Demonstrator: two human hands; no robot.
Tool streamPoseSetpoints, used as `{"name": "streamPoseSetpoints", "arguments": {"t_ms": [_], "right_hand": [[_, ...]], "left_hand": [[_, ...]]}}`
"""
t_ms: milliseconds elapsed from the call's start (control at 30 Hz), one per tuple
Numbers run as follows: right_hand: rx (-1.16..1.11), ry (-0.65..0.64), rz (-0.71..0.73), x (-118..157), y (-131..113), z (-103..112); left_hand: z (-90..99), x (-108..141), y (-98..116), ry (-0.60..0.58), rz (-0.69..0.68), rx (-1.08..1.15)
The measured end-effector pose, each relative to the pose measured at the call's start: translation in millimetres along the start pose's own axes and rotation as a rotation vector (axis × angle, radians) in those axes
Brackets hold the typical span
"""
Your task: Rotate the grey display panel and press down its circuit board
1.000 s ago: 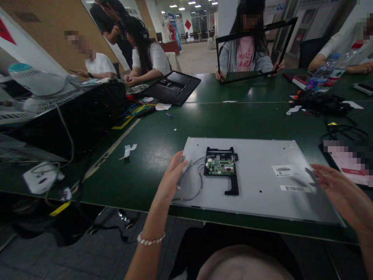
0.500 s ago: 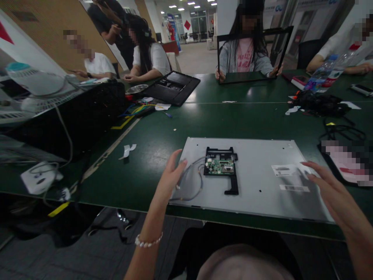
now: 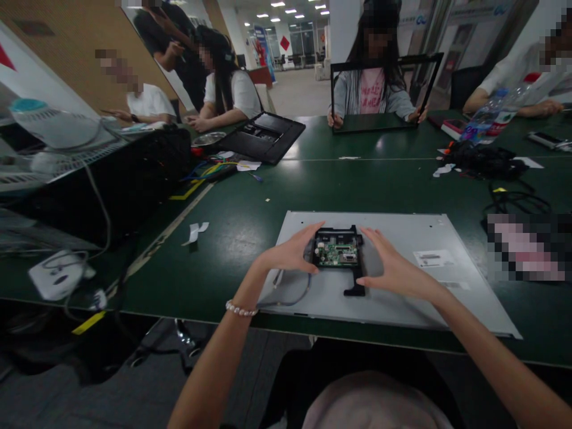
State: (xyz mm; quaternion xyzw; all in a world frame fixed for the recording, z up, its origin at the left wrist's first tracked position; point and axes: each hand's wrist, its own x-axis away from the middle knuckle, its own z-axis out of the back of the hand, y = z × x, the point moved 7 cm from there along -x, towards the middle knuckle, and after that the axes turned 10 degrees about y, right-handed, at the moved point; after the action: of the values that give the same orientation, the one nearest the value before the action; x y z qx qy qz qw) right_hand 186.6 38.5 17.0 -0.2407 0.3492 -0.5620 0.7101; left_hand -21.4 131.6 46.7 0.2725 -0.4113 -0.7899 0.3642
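Note:
A grey metal display panel [image 3: 402, 310] lies back side up on the table in front of me. On it sits a black plastic bracket [image 3: 357, 286] with a green circuit board [image 3: 337, 255] inside. My left hand [image 3: 292, 249] is at the bracket's left side, thumb and fingers spread apart. My right hand [image 3: 388, 265] is curved at its right side, fingers apart, with the thumb at the bracket's lower arm. Whether the fingertips touch the bracket I cannot tell. A grey cable [image 3: 297, 300] runs on the panel below my left hand. White labels [image 3: 433, 258] are stuck on the panel's right part.
Across the green table [image 3: 250, 238], a person holds up a black frame [image 3: 375, 127]. A black back cover [image 3: 268, 134] lies far left. Bottles [image 3: 485, 122], a black bundle [image 3: 482, 159] and a phone [image 3: 527, 244] are on the right. A white adapter box [image 3: 60, 277] stands left.
Both hands have moved inward from the panel's left and right sides to either side of the bracket. The panel and bracket stay in place.

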Motion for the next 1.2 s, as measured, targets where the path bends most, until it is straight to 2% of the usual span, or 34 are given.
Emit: {"name": "streamPoseSetpoints", "arguments": {"t_ms": [167,367,600,800,967,1200], "right_hand": [[-0.019,-0.054,0.074,-28,4,-10],[-0.048,-0.038,0.113,-36,-4,-10],[-0.003,-0.013,0.132,-25,-6,11],[0.046,0.023,0.134,-4,4,32],[0.062,0.039,0.123,7,12,46],[0.049,0.039,0.081,13,30,49]], "left_hand": [[-1.8,1,-3,-0.019,0.011,0.058],[-5.8,4,-2,-0.043,-0.009,0.002],[-22.1,3,20,-0.049,-0.082,-0.022],[-53.3,2,36,-0.122,-0.16,-0.144],[-74.6,-5,39,-0.171,-0.169,-0.225],[-84.9,-9,32,-0.182,-0.185,-0.198]]}}
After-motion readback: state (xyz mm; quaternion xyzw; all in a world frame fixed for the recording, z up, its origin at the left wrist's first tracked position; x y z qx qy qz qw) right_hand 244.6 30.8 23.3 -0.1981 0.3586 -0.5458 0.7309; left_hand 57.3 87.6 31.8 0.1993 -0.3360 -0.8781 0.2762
